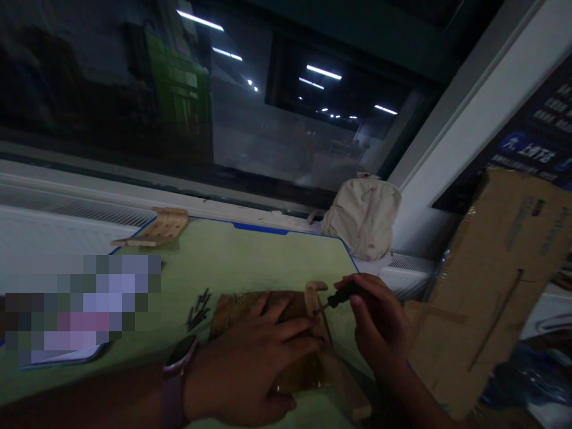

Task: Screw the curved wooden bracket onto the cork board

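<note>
My left hand (254,363) lies flat with fingers stretched over a dark wooden board (236,307) on the green mat (250,256), fingertips against an upright pale wooden piece (315,298). My right hand (379,325) is closed round the black handle of a small screwdriver (339,296), whose tip points at that upright piece. A longer wooden strip (346,387) runs from under my hands toward the near edge. A watch (179,363) sits on my left wrist.
Several dark screws (199,310) lie left of the board. A slatted wooden part (156,229) rests at the mat's far left. A beige cap (364,214) sits by the window sill. A cardboard box (496,286) stands at right.
</note>
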A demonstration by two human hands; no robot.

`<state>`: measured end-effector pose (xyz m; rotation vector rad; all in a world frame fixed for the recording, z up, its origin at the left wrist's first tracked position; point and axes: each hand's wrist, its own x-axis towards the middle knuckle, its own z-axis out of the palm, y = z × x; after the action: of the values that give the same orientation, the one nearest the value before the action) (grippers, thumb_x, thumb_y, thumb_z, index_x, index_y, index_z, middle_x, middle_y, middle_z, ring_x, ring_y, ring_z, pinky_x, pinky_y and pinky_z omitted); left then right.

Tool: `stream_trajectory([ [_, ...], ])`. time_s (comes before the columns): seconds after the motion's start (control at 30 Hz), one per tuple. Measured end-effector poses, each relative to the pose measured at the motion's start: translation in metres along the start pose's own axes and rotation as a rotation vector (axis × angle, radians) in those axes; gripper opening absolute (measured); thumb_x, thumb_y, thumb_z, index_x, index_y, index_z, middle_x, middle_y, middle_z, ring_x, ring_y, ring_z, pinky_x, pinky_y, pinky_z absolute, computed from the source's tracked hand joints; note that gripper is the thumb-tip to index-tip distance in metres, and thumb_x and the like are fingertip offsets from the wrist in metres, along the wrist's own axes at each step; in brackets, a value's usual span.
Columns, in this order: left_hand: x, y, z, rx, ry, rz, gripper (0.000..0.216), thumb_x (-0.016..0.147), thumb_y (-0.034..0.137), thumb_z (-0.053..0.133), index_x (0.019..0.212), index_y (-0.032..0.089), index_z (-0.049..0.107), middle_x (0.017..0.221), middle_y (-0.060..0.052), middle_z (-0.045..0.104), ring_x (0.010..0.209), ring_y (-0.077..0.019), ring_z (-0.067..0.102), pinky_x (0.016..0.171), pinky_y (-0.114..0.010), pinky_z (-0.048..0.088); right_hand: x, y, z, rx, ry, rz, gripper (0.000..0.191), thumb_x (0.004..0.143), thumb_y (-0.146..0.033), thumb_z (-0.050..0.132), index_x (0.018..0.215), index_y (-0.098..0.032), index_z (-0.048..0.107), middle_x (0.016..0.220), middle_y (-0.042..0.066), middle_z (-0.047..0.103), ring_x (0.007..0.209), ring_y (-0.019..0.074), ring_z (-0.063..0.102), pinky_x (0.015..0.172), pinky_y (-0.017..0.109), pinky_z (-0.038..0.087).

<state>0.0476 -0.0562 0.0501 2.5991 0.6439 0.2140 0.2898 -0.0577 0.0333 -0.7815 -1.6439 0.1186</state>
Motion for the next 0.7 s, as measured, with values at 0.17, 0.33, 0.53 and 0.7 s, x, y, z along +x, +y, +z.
stream_trajectory([
  [0.17, -0.0010, -0.0001, 0.0005, 0.009, -0.005, 0.005, 0.082, 0.078, 0.033, 0.084, 0.154, 0.030, 0.053, 0.165, -0.005, 0.047, 0.155, -0.0531, 0.027, 0.121, -0.083, 0.016, -0.0003, 0.0037, -0.0017, 0.054, 0.062, -0.027, 0.036, 0.092, -0.012, 0.073, 0.122, -0.032, 0.068, 0.095, 0.002, 0.066, 0.082, 0.0167, 0.068, 0.061, 0.027, 0.058],
  [0.33, -0.0019, -0.0034, 0.0044, 0.012, 0.021, 0.018, 0.078, 0.081, 0.038, 0.083, 0.153, 0.031, 0.054, 0.162, -0.006, 0.051, 0.153, -0.0508, 0.033, 0.122, -0.080, 0.019, -0.0074, 0.0052, -0.0060, -0.085, -0.012, -0.030, 0.032, 0.106, -0.029, 0.054, 0.135, -0.029, 0.068, 0.117, 0.011, 0.071, 0.107, 0.0254, 0.072, 0.083, 0.045, 0.064],
  [0.53, -0.0028, -0.0046, 0.0058, 0.012, 0.049, 0.033, 0.075, 0.084, 0.043, 0.081, 0.153, 0.031, 0.053, 0.162, -0.007, 0.051, 0.154, -0.0495, 0.031, 0.122, -0.080, 0.017, -0.0076, 0.0031, 0.0004, 0.023, 0.026, 0.043, 0.033, 0.100, -0.014, 0.062, 0.129, -0.029, 0.069, 0.111, 0.007, 0.077, 0.096, 0.0214, 0.079, 0.079, 0.039, 0.067],
  [0.7, -0.0026, -0.0033, 0.0050, 0.018, 0.033, 0.030, 0.077, 0.082, 0.039, 0.082, 0.153, 0.031, 0.053, 0.162, -0.006, 0.051, 0.153, -0.0505, 0.033, 0.122, -0.081, 0.018, -0.0058, 0.0091, 0.0017, 0.040, 0.113, 0.012, 0.037, 0.091, -0.013, 0.073, 0.123, -0.031, 0.066, 0.094, 0.002, 0.068, 0.081, 0.0175, 0.071, 0.063, 0.030, 0.062],
])
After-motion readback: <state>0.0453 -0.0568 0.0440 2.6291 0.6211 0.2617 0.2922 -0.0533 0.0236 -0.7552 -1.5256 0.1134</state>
